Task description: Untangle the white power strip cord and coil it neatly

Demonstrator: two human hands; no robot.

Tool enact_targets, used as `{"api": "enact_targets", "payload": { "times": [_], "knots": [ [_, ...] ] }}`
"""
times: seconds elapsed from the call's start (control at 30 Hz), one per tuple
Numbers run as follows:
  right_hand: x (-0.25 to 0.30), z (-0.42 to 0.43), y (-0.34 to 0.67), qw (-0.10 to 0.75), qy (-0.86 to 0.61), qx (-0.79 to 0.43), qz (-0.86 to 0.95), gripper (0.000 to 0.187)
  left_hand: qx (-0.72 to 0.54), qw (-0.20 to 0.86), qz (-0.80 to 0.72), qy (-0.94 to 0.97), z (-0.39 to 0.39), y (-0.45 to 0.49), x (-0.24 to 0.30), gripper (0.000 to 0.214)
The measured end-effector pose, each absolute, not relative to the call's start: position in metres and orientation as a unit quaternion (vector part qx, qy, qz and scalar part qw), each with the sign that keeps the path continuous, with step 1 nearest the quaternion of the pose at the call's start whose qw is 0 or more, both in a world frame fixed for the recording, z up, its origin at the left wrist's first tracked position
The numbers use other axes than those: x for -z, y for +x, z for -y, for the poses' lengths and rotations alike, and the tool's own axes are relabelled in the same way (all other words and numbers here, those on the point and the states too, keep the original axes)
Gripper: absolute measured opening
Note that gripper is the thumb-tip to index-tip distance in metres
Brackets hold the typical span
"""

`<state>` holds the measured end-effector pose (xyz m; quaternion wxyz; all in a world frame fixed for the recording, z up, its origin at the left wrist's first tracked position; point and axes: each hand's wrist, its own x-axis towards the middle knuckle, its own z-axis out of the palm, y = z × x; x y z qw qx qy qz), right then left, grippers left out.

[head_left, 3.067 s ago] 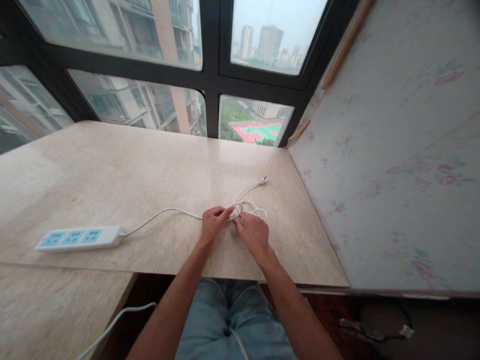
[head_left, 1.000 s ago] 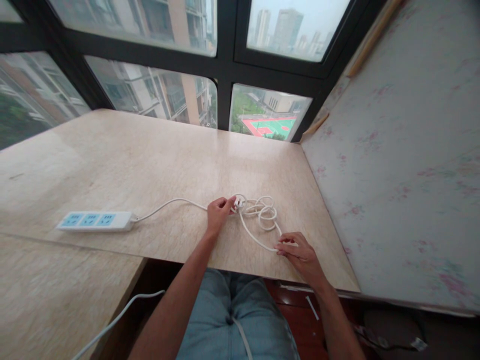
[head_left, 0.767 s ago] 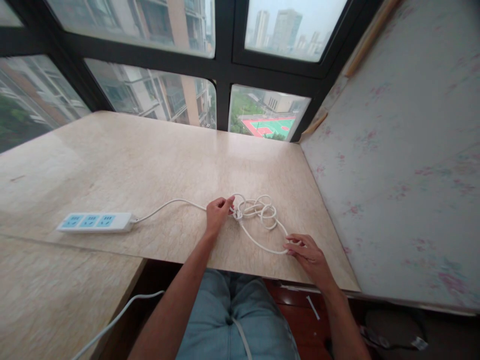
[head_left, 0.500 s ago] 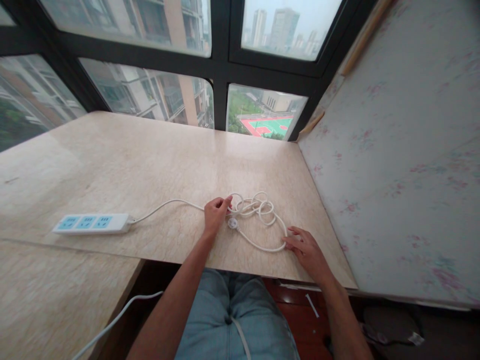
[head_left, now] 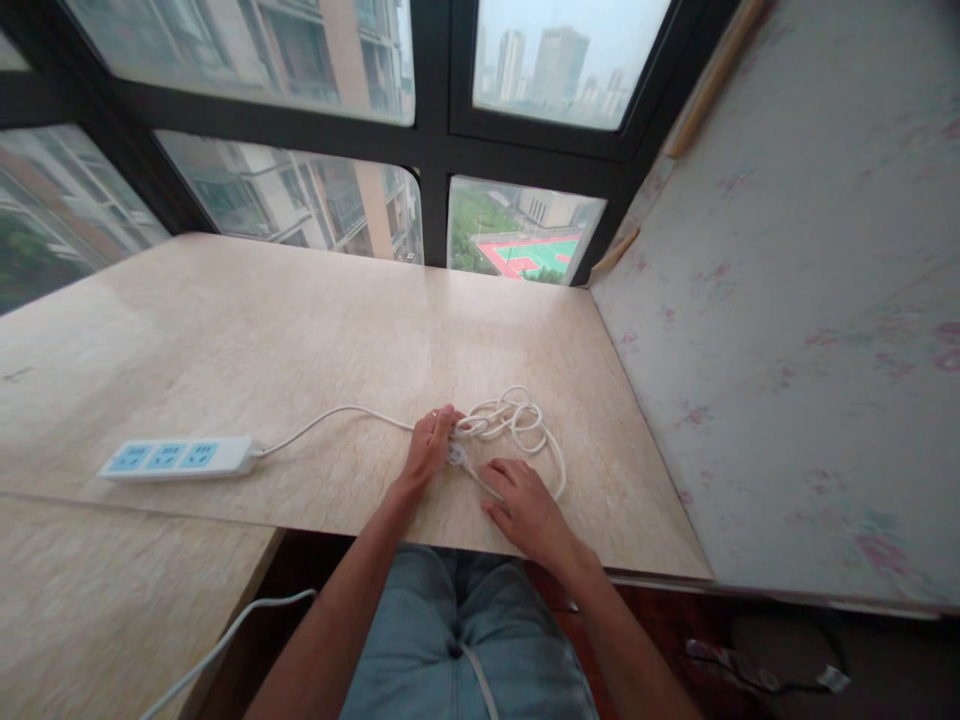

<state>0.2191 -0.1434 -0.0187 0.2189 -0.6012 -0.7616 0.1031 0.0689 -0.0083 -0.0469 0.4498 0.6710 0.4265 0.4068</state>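
Observation:
A white power strip with blue sockets lies at the left of the beige table. Its white cable runs right into a loose coil. My left hand is closed on the near-left side of the coil, fingers curled over the strands. The white plug lies just beside its fingertips. My right hand rests palm down on the table, right of the plug. Its fingers are stretched out over a stretch of cable that loops round to the coil.
A pale flowered wall panel closes off the table's right side. Dark-framed windows stand behind it. My lap in jeans is below the front edge. Another white cable hangs at lower left, and dark cords lie on the floor.
My right hand let go of the cable loop at the right and slid left toward the plug. The loop drew in closer to the coil. My left hand stayed on the coil.

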Motion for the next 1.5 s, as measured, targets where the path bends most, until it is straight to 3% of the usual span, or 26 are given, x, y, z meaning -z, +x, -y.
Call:
{"api": "enact_targets", "payload": {
  "times": [0.2,0.37,0.63,0.77,1.0,1.13,1.27,1.5],
  "knots": [
    [0.026,0.132,0.235,0.125,-0.592,-0.081,0.792,0.017,-0.361,0.362,-0.417,0.751,0.004,0.055,0.045,0.039],
    [0.029,0.141,0.284,0.094,-0.594,-0.037,0.798,0.016,-0.331,0.326,-0.39,0.795,-0.001,0.039,0.043,0.027],
    [0.036,0.115,0.371,0.151,-0.648,0.006,0.747,0.013,-0.321,0.303,-0.357,0.823,-0.002,0.026,0.044,0.027],
    [0.041,0.089,0.396,0.191,-0.657,0.012,0.729,0.021,-0.298,0.279,-0.346,0.845,-0.001,0.019,0.041,0.026],
    [0.033,0.059,0.39,0.185,-0.716,-0.014,0.673,0.032,-0.237,0.232,-0.335,0.882,0.004,0.01,0.032,0.041],
    [0.024,0.055,0.358,0.24,-0.672,-0.026,0.7,0.034,-0.225,0.231,-0.333,0.886,0.001,0.009,0.037,0.054],
    [0.02,0.053,0.332,0.24,-0.618,-0.043,0.747,0.033,-0.222,0.261,-0.332,0.879,-0.002,0.005,0.035,0.059],
    [0.032,0.045,0.325,0.201,-0.644,-0.076,0.735,0.048,-0.36,0.379,-0.486,0.701,-0.008,-0.017,0.021,0.068]
  ]
}}
